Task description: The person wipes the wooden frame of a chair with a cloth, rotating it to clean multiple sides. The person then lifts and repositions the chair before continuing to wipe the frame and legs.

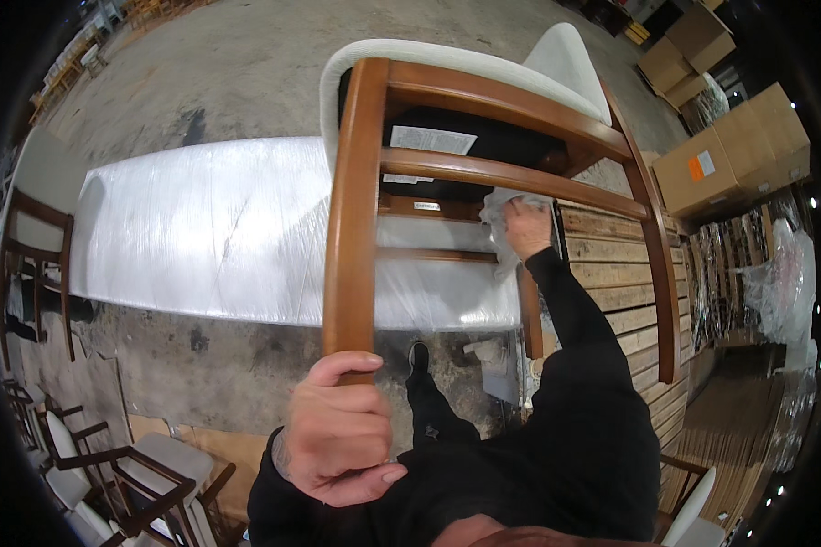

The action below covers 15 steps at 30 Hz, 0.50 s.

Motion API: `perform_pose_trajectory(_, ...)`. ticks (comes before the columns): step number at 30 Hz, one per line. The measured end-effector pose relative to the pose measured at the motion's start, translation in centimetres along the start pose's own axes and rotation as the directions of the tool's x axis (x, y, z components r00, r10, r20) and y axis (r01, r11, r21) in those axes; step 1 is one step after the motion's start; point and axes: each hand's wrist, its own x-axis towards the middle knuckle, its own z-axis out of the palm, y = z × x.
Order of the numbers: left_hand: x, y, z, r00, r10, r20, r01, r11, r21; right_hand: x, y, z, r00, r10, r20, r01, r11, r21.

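A wooden chair [351, 210] with pale upholstery is tipped over, its brown legs and black underside turned toward me. My left hand [342, 428] is wrapped around the end of its left-hand leg. Farther forward, my right hand [527, 228] reaches in among the rails and grips a crumpled whitish cloth or sheet [497, 219] close to a lower rail. Some of those fingers are hidden by the cloth. White labels [433, 139] show on the chair's underside. Beneath it lies a long surface covered in clear plastic wrap [210, 228].
Wooden slats [611, 273] lie to the right, beside a cardboard box [734, 155] and stacked flat cardboard [716, 392]. Another chair [41, 219] stands at the left edge. Several more chairs [169, 465] crowd the lower left. Concrete floor [219, 68] stretches beyond.
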Motion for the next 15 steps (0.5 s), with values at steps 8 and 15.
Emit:
perform_pose_trajectory(8, 0.7, -0.3, 0.1, 1.0, -0.016, -0.013, 0.017, 1.0, 0.023, 2.6, 3.4, -2.0, 0.944, 0.221, -0.245, -0.201, 0.974, 0.102)
perform_pose_trajectory(15, 0.5, -0.3, 0.3, 0.998, -0.052, -0.04, 0.053, 0.998, 0.017, 2.7, 4.4, -4.0, 0.952, 0.119, -0.283, -0.145, 0.987, -0.074)
